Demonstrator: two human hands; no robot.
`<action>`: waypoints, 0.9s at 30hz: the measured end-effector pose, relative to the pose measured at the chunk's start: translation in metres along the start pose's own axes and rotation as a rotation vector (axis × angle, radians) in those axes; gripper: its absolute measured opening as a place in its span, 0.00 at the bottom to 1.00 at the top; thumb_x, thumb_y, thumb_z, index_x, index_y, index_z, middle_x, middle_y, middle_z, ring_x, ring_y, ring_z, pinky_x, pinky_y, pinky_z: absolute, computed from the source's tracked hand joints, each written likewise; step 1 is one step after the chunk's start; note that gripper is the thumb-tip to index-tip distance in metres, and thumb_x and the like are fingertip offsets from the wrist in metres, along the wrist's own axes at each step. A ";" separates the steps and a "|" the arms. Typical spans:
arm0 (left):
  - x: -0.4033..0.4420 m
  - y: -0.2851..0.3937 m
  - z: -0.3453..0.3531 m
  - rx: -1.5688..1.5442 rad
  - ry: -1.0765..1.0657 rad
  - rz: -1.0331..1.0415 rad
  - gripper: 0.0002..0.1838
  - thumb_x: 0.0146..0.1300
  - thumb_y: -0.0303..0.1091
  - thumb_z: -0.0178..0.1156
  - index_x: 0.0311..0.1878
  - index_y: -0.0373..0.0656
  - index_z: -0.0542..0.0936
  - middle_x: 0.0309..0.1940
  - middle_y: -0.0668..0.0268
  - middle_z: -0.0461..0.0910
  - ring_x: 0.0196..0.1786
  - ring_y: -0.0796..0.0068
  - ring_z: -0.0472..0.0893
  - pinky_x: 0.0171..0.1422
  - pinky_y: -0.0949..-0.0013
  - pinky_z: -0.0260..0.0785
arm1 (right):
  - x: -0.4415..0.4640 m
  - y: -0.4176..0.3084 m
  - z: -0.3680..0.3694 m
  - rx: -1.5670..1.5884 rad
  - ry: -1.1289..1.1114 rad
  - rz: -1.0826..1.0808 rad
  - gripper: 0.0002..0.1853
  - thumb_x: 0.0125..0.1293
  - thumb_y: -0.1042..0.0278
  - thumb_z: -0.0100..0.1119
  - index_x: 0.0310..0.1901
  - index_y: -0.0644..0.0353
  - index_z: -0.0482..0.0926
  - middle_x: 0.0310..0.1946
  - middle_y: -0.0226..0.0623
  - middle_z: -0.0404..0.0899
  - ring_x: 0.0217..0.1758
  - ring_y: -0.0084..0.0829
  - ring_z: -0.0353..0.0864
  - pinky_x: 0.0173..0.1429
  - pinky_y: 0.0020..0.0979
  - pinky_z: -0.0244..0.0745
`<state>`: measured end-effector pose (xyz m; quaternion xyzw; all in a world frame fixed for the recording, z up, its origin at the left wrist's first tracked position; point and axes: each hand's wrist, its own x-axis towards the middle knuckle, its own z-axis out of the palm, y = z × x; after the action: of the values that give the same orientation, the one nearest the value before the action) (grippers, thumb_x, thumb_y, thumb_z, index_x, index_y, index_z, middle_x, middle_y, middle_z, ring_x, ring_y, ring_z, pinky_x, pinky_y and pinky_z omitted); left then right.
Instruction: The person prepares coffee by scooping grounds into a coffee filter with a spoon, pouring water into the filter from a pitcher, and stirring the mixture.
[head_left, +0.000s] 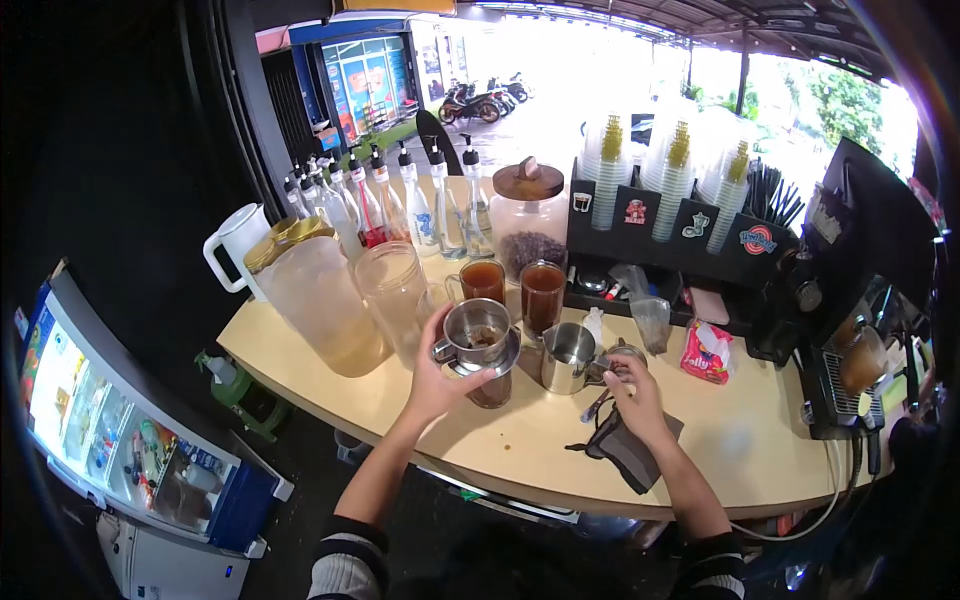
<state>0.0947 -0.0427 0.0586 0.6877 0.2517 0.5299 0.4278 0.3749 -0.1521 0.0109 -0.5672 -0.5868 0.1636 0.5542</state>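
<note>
My left hand (437, 377) is closed around the side of a metal drip coffee filter (476, 345), with the thumb along its flange. Wet dark grounds show inside it. Beneath the filter stands a glass (491, 392) of dark liquid, partly hidden. To the right, an upright steel milk pitcher (562, 372) rests on the counter, and the fingers of my right hand (637, 397) are closed at its handle. Behind these are a glass mug (482, 282) and a second glass mug (542, 300), both with brown drink. A round metal piece (628, 351) sits just beyond my right hand.
A dark cloth (630, 450) lies below my right hand on the counter (540, 465). Cloudy plastic pitcher (325, 310) and wide jar (392, 290) stand left; pump bottles (420, 215) and a bean jar (530, 225) behind. Right are a red packet (706, 352) and an espresso machine (850, 350).
</note>
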 end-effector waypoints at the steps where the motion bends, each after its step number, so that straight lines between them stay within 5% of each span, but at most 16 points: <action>1: 0.003 -0.001 0.001 0.020 -0.009 0.027 0.54 0.40 0.33 0.79 0.69 0.37 0.56 0.61 0.55 0.69 0.64 0.65 0.71 0.69 0.62 0.63 | -0.001 0.004 0.000 0.005 -0.003 -0.001 0.12 0.68 0.68 0.56 0.48 0.64 0.75 0.38 0.36 0.77 0.43 0.25 0.77 0.48 0.27 0.71; 6: 0.006 -0.006 -0.001 0.023 -0.041 -0.014 0.49 0.42 0.32 0.79 0.67 0.36 0.61 0.57 0.57 0.74 0.58 0.68 0.75 0.65 0.64 0.67 | -0.007 0.011 0.007 0.270 -0.136 0.167 0.10 0.71 0.65 0.52 0.35 0.63 0.74 0.29 0.27 0.77 0.35 0.17 0.73 0.42 0.23 0.69; 13: 0.007 0.008 -0.007 0.108 -0.084 -0.141 0.45 0.42 0.33 0.79 0.64 0.37 0.66 0.53 0.60 0.77 0.55 0.71 0.78 0.62 0.65 0.69 | -0.012 0.010 0.009 0.455 -0.235 0.267 0.08 0.72 0.66 0.52 0.36 0.61 0.72 0.28 0.28 0.75 0.34 0.17 0.73 0.43 0.23 0.69; 27: 0.012 -0.013 -0.013 -0.064 -0.141 -0.160 0.46 0.41 0.31 0.79 0.65 0.38 0.66 0.54 0.62 0.77 0.56 0.73 0.77 0.63 0.66 0.68 | -0.018 0.000 0.012 0.249 -0.170 0.214 0.07 0.71 0.68 0.51 0.40 0.63 0.73 0.28 0.28 0.73 0.33 0.17 0.71 0.39 0.22 0.67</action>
<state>0.0871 -0.0226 0.0549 0.6869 0.2578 0.4520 0.5073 0.3604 -0.1623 -0.0017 -0.5373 -0.5432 0.3404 0.5480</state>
